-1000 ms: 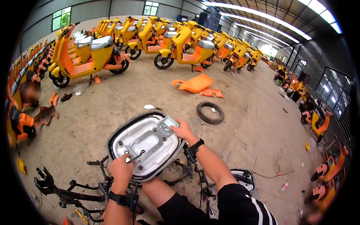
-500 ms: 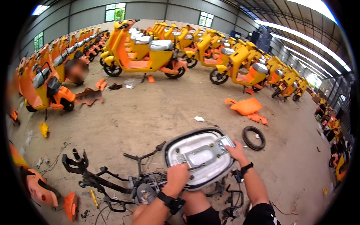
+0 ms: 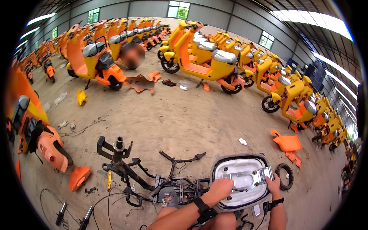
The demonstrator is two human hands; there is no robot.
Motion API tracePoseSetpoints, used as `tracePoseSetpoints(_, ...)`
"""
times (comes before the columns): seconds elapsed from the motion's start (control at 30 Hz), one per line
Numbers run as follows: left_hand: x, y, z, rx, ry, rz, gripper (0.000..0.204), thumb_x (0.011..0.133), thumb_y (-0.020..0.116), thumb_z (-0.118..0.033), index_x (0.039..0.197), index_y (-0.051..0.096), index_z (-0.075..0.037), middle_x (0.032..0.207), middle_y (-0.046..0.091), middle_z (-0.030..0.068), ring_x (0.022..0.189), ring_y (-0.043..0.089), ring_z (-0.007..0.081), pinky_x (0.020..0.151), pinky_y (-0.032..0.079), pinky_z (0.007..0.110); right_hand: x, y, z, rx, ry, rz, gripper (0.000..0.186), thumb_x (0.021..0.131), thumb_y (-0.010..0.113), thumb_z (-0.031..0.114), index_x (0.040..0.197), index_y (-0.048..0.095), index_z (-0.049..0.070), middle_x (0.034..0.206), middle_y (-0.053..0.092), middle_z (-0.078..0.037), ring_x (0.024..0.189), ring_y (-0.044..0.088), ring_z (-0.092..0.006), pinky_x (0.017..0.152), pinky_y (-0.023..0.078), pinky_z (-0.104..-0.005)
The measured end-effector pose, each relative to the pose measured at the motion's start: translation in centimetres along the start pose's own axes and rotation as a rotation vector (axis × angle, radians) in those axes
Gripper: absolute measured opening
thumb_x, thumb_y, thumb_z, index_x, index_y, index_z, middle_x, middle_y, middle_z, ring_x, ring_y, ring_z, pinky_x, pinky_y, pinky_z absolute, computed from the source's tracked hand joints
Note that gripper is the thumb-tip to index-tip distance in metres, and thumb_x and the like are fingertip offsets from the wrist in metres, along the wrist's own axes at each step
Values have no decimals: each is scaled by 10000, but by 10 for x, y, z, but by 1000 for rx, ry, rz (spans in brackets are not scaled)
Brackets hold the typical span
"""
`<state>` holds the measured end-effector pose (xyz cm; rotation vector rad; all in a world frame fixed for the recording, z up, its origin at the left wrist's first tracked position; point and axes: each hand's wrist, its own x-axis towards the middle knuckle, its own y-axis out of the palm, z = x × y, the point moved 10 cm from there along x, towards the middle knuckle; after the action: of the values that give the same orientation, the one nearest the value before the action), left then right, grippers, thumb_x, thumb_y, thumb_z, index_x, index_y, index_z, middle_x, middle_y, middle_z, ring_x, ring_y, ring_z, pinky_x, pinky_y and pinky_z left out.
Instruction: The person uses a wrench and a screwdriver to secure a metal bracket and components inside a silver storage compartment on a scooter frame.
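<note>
An upturned seat (image 3: 226, 170) with a white underside, black rim and metal mounting plate (image 3: 242, 178) lies above my knees at the lower right. My left hand (image 3: 219, 190) is closed on a bent metal tool (image 3: 239, 190) over the seat's left part. My right hand (image 3: 273, 186) grips the seat's right side beside the silver bracket (image 3: 264, 173). A bare black scooter frame (image 3: 143, 180) lies on the floor to the left of the seat, with my foot (image 3: 167, 197) against it.
Rows of yellow and orange scooters (image 3: 199, 67) stand across the warehouse. On the concrete floor (image 3: 184, 119) are orange panels (image 3: 287, 142), a tyre (image 3: 283, 180), a yellow-handled tool (image 3: 109, 179), two fork tubes (image 3: 85, 219) and loose cables (image 3: 99, 199).
My view has swung leftward, so the seat, both hands and the tyre appear farther right and more scooters show on the left. My hands stay on the seat and tool.
</note>
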<state>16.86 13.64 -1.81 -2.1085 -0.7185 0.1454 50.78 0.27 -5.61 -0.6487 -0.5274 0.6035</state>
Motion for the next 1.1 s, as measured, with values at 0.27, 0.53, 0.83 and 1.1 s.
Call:
tracePoseSetpoints(0.27, -16, 6, -22, -10, 133, -95, 76, 792, 598, -66, 776, 659, -23, 742, 664, 181, 726, 682, 368, 622, 531, 473, -19, -4, -40, 74, -87, 67, 490, 782, 740, 96, 1209, 544, -45, 1109, 641, -158, 1019, 615, -221, 916, 488, -354)
tracePoseSetpoints(0.53, -24, 31, -14, 79, 146, -87, 84, 805, 634, -120, 834, 665, -47, 682, 649, 177, 688, 669, 366, 606, 528, 460, -34, 3, -30, 65, -56, 39, 500, 777, 750, 122, 1218, 574, -37, 1155, 637, -189, 1091, 597, -294, 990, 444, -391)
tracePoseSetpoints(0.83, -27, 17, -4, 46, 62, 30, 206, 793, 716, -270, 944, 749, -133, 745, 683, 165, 758, 675, 362, 680, 543, 462, -37, -1, -35, 102, -89, -8, 540, 784, 752, 117, 1266, 560, -34, 1198, 624, -192, 1116, 595, -283, 993, 452, -381)
tracePoseSetpoints(1.1, -21, -3, -14, 6, -8, 13, 314, 751, 782, -345, 777, 724, -38, 702, 670, 181, 716, 671, 368, 648, 534, 454, -39, -6, -25, 189, -10, -5, 530, 760, 769, 112, 1243, 590, -15, 1169, 652, -182, 1096, 618, -277, 980, 459, -370)
